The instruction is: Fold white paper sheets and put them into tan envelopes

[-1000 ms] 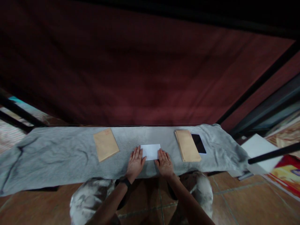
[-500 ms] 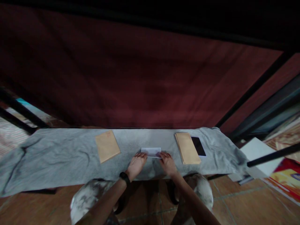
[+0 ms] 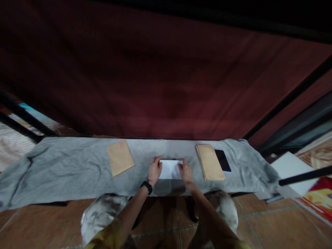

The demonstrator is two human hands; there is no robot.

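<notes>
A folded white sheet of paper (image 3: 170,169) is held between my two hands, just above the grey cloth (image 3: 85,173). My left hand (image 3: 155,171), with a dark watch on its wrist, is closed on the sheet's left edge. At the opposite edge, my right hand (image 3: 185,171) grips the paper with the thumb on top. To the left lies a single brown envelope (image 3: 120,158). A stack of brown envelopes (image 3: 210,162) sits to the right, beside a dark flat tablet-like device (image 3: 223,160).
Behind the cloth-covered surface hangs a dark red curtain (image 3: 160,83) with black bars (image 3: 287,98) at the sides. White boxes or boards (image 3: 293,173) and a red and yellow package (image 3: 320,197) stand at the far right. Below is a tiled floor (image 3: 52,224).
Both hands have gone from pressing flat along the paper to gripping its side edges. The paper now looks lifted and tilted, with more of its face showing. The camera view shifted slightly.
</notes>
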